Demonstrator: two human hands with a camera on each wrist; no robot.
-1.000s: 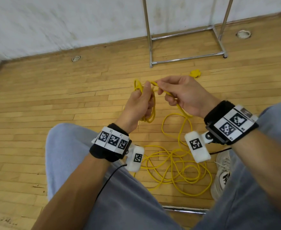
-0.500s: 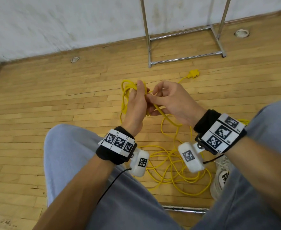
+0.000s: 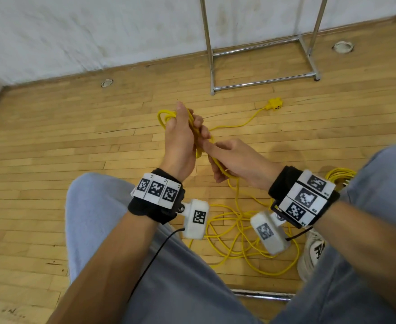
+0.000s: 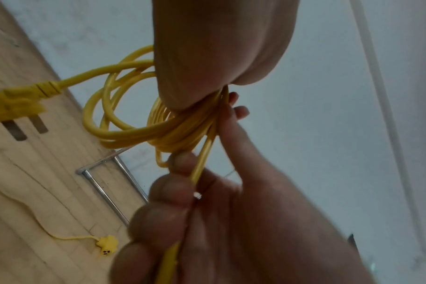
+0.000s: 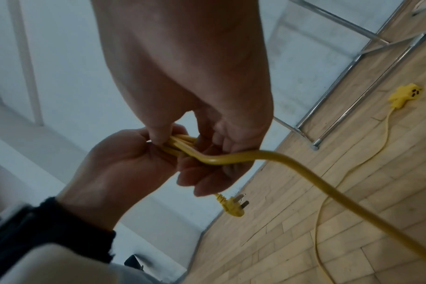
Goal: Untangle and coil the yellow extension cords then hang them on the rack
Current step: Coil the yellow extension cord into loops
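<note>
Wooden floor (image 3: 52, 141) fills the frame; the rack (image 3: 260, 50) is seen at upper right. Loose yellow cord (image 3: 239, 232) is spread at lower centre. Coiled loops (image 3: 166, 115) are gripped by the left hand (image 3: 180, 139); one strand is pinched by the right hand (image 3: 234, 160).

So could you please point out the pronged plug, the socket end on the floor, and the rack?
pronged plug (image 5: 234, 207), right wrist view, yellow body.
socket end (image 3: 275, 104), head view, top face.
rack (image 3: 263, 82), head view, lower front bar.
</note>
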